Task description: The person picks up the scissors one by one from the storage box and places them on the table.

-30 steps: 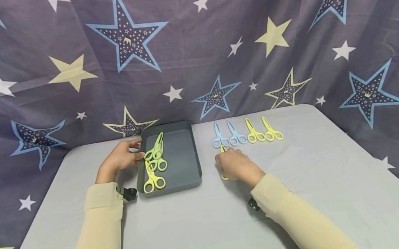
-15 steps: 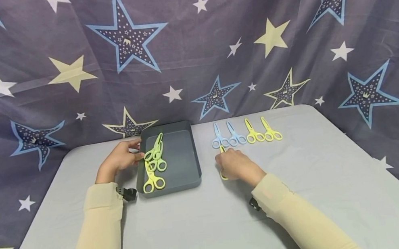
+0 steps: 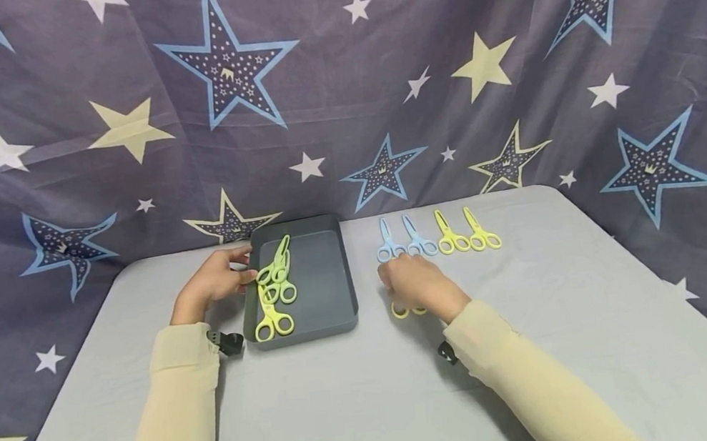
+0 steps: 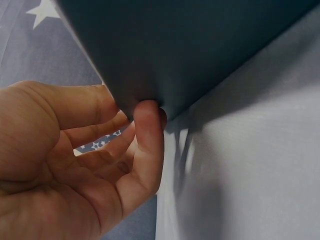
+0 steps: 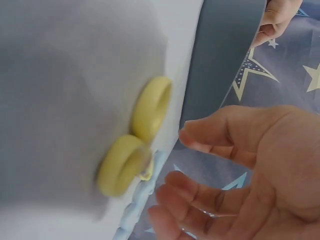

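Note:
My left hand [image 3: 214,278] holds the left wall of a dark grey tray [image 3: 328,284], its thumb over the rim and bent fingers against the outer side. Two green scissors [image 3: 279,276] and a yellow pair of scissors [image 3: 267,306] lie in the tray's left half, partly overlapping. Right of the tray, my right hand [image 3: 418,282] hovers over another pair of yellow scissors [image 5: 112,165] on the table. In the right wrist view its thumb and fingers are spread apart with nothing between them. From the head view, the hand hides these scissors' blades, and only the finger rings show.
Behind the right hand stands a row of scissors on the grey tablecloth: two blue pairs [image 3: 385,228] and two yellow pairs [image 3: 443,222], blades pointing to the back. A star-patterned curtain [image 3: 317,123] hangs along the table's back edge.
The right hand has let go of the yellow scissors and shifted slightly back, uncovering both finger rings. The left hand and tray have stayed in place.

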A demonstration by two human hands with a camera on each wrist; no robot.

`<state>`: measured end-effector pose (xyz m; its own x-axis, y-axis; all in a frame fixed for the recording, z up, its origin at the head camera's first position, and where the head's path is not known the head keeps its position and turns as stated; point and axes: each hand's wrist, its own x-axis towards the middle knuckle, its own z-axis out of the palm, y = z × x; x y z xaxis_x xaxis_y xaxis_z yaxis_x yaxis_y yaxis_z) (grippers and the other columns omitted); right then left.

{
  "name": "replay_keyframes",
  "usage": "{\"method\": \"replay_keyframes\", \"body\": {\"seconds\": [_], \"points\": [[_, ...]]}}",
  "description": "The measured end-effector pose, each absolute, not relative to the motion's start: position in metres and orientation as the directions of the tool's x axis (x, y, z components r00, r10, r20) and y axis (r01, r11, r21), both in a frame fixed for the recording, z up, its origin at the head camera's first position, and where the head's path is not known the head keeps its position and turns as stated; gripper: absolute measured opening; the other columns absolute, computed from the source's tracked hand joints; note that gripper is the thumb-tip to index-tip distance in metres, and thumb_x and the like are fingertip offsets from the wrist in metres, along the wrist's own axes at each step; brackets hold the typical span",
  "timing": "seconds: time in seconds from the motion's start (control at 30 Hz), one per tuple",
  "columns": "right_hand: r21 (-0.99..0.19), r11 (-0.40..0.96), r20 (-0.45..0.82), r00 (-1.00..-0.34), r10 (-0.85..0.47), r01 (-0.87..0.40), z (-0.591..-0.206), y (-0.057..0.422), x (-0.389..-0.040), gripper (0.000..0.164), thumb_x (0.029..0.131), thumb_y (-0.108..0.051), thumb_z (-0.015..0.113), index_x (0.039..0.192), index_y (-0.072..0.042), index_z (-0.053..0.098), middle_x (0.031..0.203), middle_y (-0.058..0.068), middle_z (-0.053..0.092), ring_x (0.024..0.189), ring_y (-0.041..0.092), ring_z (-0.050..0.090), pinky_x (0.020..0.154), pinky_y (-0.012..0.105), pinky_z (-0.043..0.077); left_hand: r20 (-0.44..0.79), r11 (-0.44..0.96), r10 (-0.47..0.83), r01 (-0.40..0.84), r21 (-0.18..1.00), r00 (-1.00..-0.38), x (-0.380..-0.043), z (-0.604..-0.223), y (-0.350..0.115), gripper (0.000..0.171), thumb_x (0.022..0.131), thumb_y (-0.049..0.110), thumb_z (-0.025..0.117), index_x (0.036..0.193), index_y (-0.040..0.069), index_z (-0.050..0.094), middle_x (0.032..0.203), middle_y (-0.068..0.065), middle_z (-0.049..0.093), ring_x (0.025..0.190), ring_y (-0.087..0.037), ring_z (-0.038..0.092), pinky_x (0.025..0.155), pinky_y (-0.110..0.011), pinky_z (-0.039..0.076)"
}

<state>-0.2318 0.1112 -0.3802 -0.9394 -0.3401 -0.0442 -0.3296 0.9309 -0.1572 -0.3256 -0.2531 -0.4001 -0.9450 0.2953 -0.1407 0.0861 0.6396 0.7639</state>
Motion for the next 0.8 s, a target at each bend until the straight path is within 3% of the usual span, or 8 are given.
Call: {"method": "replay_keyframes", "body": {"seconds": [0.13,0.63,0.8], "points": [[-0.160,0.923,-0.003,-0.934,-0.356,-0.351,-0.375,0.104,-0.233,0.007,0.088,-0.009,0.072,0.085,-0.013,0.068,0.082,0.005,0.066,0.071,0.023,0.058,0.065,0.038,0.053,-0.141,0.641,0.292,0.084,0.763,-0.946,-0.325,-0.401,-0.254,0.068,0.100,0.005,0.063,0.158,-0.004,0.029,0.145,-0.035,0.045,0.099,-0.029,0.069,0.082,-0.036,0.062],[-0.057,0.898,0.140,-0.894,-0.426,-0.437,-0.361,0.056,-0.230,0.004,0.091,-0.018,0.069,0.090,-0.016,0.066,0.087,0.008,0.064,0.073,0.027,0.055,0.060,0.041,0.051,-0.140,0.637,0.288,0.080,0.767,-0.947,-0.326,-0.402,-0.254,0.068,0.100,0.004,0.063,0.158,-0.004,0.030,0.146,-0.034,0.045,0.098,-0.028,0.069,0.083,-0.036,0.062],[-0.041,0.896,0.144,-0.890,-0.434,-0.443,-0.355,0.035,-0.224,0.005,0.093,-0.021,0.068,0.097,-0.018,0.068,0.095,0.009,0.065,0.080,0.028,0.056,0.068,0.044,0.052,-0.130,0.638,0.286,0.087,0.765,-0.949,-0.325,-0.400,-0.254,0.067,0.099,0.004,0.063,0.157,-0.006,0.031,0.144,-0.035,0.046,0.094,-0.027,0.070,0.081,-0.034,0.062]]}}
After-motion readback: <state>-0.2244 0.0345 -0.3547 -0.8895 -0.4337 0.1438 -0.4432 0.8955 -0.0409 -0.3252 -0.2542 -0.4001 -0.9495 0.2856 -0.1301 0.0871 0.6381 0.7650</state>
